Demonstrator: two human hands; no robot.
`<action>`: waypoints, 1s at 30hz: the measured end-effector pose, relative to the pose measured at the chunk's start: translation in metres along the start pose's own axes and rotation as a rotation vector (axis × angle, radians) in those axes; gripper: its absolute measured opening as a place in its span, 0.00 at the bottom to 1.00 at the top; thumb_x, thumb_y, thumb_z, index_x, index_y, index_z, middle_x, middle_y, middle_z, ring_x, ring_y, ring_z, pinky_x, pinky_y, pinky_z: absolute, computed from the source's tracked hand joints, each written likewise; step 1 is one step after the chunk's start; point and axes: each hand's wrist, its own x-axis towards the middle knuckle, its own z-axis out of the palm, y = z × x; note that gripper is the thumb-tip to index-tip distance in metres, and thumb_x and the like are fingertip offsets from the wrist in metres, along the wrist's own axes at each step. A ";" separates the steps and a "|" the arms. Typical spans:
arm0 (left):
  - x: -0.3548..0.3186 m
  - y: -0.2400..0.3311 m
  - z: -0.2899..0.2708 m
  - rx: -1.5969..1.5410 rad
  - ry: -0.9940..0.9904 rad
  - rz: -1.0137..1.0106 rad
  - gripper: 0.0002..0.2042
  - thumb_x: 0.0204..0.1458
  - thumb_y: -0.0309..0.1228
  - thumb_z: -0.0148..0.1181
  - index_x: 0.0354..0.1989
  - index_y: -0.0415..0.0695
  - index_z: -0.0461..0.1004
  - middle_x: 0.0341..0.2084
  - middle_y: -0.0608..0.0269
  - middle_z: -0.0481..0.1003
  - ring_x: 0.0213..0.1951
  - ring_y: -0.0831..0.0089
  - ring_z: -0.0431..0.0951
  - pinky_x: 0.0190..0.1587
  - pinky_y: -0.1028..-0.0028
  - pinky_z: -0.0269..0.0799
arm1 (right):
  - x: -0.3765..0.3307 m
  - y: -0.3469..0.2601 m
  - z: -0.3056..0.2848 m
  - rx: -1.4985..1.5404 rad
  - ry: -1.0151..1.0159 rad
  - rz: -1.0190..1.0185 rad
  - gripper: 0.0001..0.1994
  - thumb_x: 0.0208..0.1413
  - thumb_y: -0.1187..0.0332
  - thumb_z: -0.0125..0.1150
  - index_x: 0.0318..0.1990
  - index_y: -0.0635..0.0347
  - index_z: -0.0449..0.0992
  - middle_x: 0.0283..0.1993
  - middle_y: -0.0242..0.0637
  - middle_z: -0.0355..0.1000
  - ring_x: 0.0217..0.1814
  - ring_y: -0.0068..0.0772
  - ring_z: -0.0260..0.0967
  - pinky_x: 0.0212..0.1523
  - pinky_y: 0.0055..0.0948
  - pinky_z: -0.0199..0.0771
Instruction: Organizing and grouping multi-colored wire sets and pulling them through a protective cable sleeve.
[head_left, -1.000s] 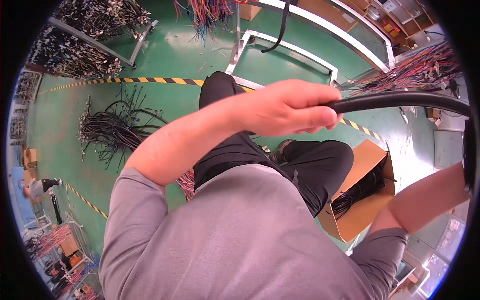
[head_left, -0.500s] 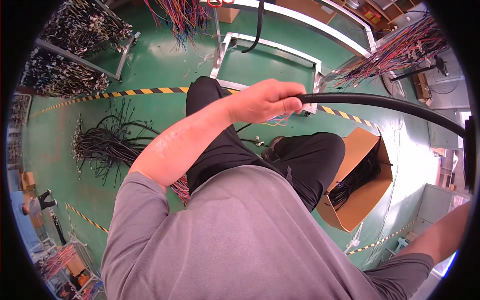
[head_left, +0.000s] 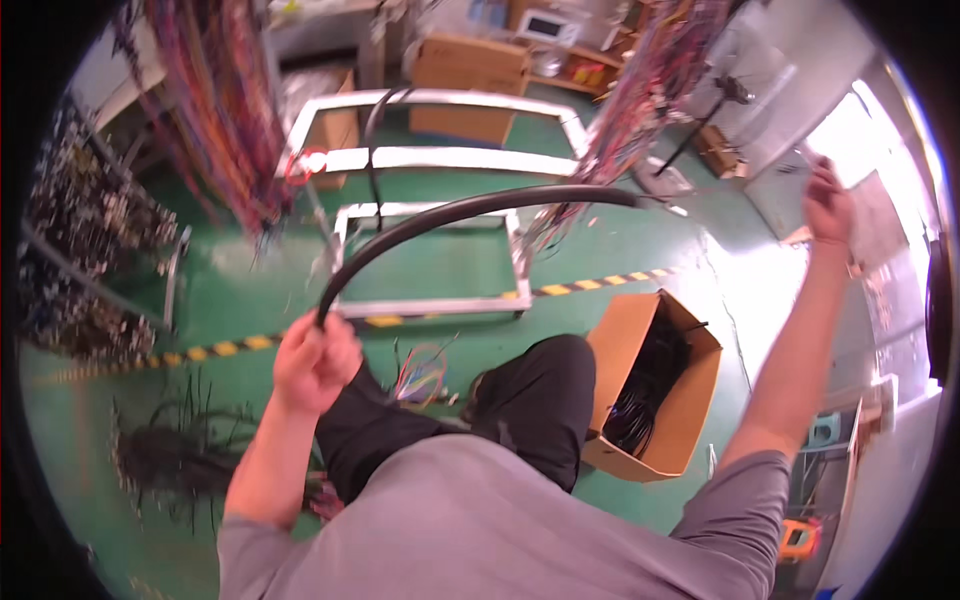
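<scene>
A thick black cable (head_left: 470, 208) arches across in front of me. My left hand (head_left: 315, 365) is closed around its near left end, above my left knee. The cable's far end hangs free in the air toward the right, where a thin pale tip shows, blurred. My right hand (head_left: 828, 205) is raised at the far right, apart from the cable's thick part. Its fingers look curled, with something small and thin at them that motion blur keeps me from making out.
An open cardboard box (head_left: 690, 455) of black cables stands right of my knees. Ahead is a white metal frame (head_left: 430, 305), with bundles of coloured wires (head_left: 225, 110) hanging beside it. Black cable bundles (head_left: 175, 455) lie on the green floor at left, near striped tape (head_left: 590, 285).
My view has tilted up toward the frame. The left hand has moved left with its cable end, and the cable now bows upward. My right hand has come into view at right.
</scene>
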 end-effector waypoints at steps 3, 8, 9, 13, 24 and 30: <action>-0.042 -0.004 -0.006 -0.076 0.074 0.108 0.17 0.69 0.47 0.53 0.32 0.50 0.61 0.14 0.75 0.54 0.13 0.81 0.52 0.19 0.74 0.48 | -0.018 0.124 0.070 -0.118 -0.101 0.019 0.11 0.71 0.76 0.49 0.53 0.75 0.71 0.49 0.46 0.74 0.39 0.29 0.72 0.39 0.20 0.79; -0.089 -0.010 -0.023 -0.187 0.141 0.213 0.19 0.71 0.49 0.48 0.30 0.50 0.60 0.14 0.74 0.55 0.14 0.79 0.52 0.21 0.74 0.52 | -0.003 0.251 0.138 -0.338 -0.062 0.022 0.10 0.71 0.71 0.52 0.47 0.69 0.76 0.51 0.48 0.78 0.47 0.35 0.78 0.47 0.24 0.83; -0.099 -0.012 -0.022 -0.212 0.165 0.241 0.20 0.71 0.49 0.47 0.30 0.50 0.60 0.14 0.74 0.55 0.14 0.79 0.52 0.21 0.74 0.53 | 0.005 0.273 0.138 -0.329 -0.056 0.038 0.09 0.71 0.71 0.52 0.47 0.68 0.76 0.50 0.48 0.79 0.47 0.37 0.79 0.47 0.25 0.83; -0.126 -0.016 -0.014 -0.218 0.270 0.324 0.21 0.72 0.50 0.43 0.28 0.50 0.59 0.14 0.73 0.54 0.16 0.78 0.51 0.22 0.74 0.52 | 0.034 0.380 0.126 -0.260 -0.035 0.197 0.09 0.71 0.71 0.53 0.48 0.68 0.76 0.49 0.48 0.79 0.49 0.41 0.80 0.50 0.30 0.85; -0.160 -0.003 -0.050 -0.288 0.619 0.456 0.19 0.71 0.48 0.46 0.29 0.50 0.62 0.15 0.74 0.53 0.16 0.79 0.52 0.21 0.75 0.51 | -0.185 0.695 0.042 -1.198 -0.832 0.720 0.36 0.45 0.89 0.48 0.65 0.57 0.72 0.65 0.40 0.73 0.66 0.38 0.71 0.66 0.38 0.71; -0.163 0.008 -0.059 -0.298 0.632 0.389 0.18 0.72 0.47 0.45 0.30 0.49 0.64 0.16 0.74 0.54 0.17 0.79 0.52 0.22 0.76 0.52 | -0.286 0.724 -0.005 -1.366 -1.093 0.431 0.47 0.36 0.78 0.67 0.72 0.40 0.65 0.77 0.39 0.56 0.82 0.55 0.46 0.78 0.53 0.52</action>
